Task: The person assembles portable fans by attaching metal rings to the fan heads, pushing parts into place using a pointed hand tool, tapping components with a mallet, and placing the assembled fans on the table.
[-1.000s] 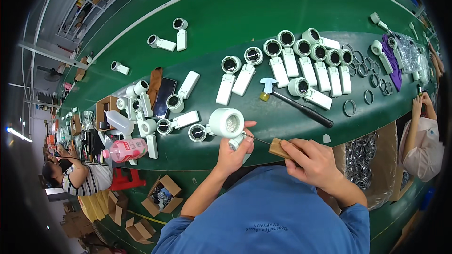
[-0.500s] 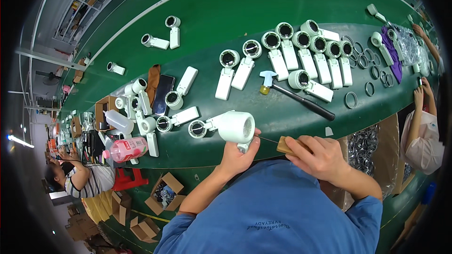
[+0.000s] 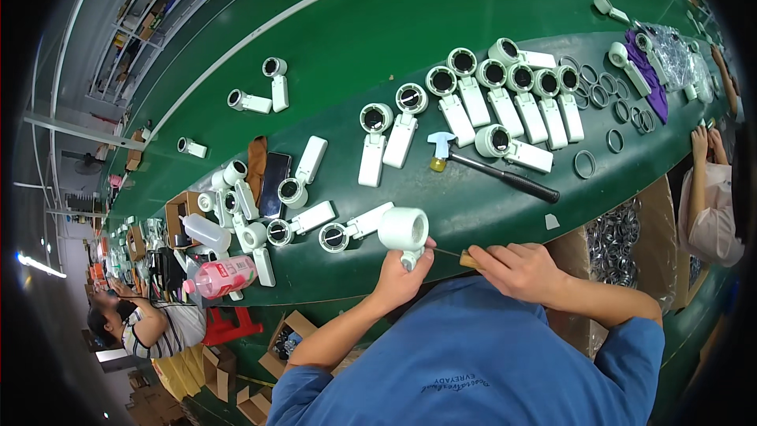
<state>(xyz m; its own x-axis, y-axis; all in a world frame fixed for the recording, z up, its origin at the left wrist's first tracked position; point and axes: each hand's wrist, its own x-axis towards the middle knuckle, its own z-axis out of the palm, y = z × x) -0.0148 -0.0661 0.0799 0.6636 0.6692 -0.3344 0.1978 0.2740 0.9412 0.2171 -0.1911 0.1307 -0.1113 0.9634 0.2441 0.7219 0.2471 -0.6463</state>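
Note:
My left hand (image 3: 399, 279) is closed around the short handle of a white handheld fan (image 3: 401, 229), its round head standing up above my fingers, over the table's near edge. To its right, my right hand (image 3: 522, 271) grips a wooden-handled awl (image 3: 468, 261). The awl's thin metal shaft points left toward the fan; its tip is hidden by or ends near my left thumb, and I cannot tell whether it touches the fan. Just left of the held fan, another white fan (image 3: 363, 223) lies on the table. Beyond it lies a hammer (image 3: 505, 177) with a black grip.
More white fans (image 3: 457, 120) stretch across the green table (image 3: 489, 225), with grey rings (image 3: 584, 164) to their right. At left are a phone (image 3: 274, 184), a pink bottle (image 3: 224, 277) and a clear bottle (image 3: 206, 233). A carton of rings (image 3: 613, 244) stands at right. Co-workers sit on both sides.
My view has shifted slightly. My right hand has turned so that its fingers cover more of the awl's handle. My left hand still holds the fan, now tilted a little more upright.

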